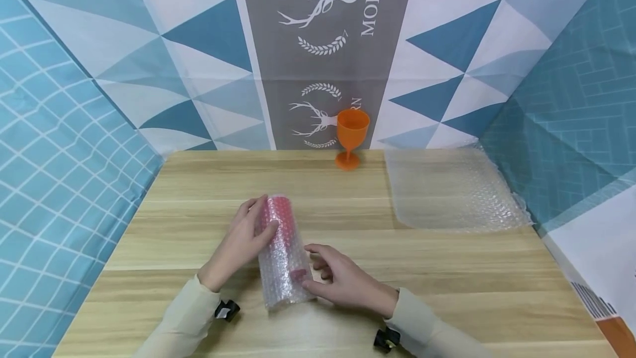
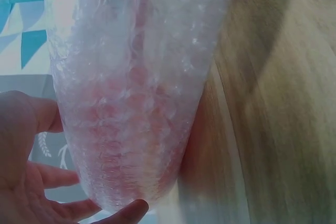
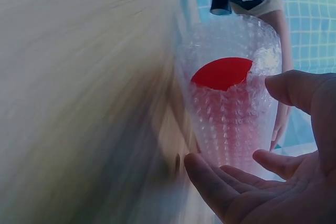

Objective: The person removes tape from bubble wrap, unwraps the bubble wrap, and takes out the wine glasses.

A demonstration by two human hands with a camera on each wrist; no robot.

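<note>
A red goblet (image 1: 280, 220) is rolled in clear bubble wrap (image 1: 280, 291), which forms a tube slanting over the front middle of the table. Through the layers a thin stem (image 2: 139, 30) shows in the left wrist view. In the right wrist view, its round red base (image 3: 223, 74) sits inside the near end of the wrap. My left hand (image 1: 245, 236) holds the far part of the tube, thumb on top and fingers along its left side. My right hand (image 1: 348, 283) is at the near right side, fingers loosely bent and thumb tip at the wrap's edge.
An orange goblet (image 1: 351, 131) stands upright at the table's back edge. To its right lies a flat sheet of bubble wrap (image 1: 442, 192) that reaches the table's right edge. Patterned cloth (image 1: 208, 59) rises behind the wooden table (image 1: 199, 175) and at both sides.
</note>
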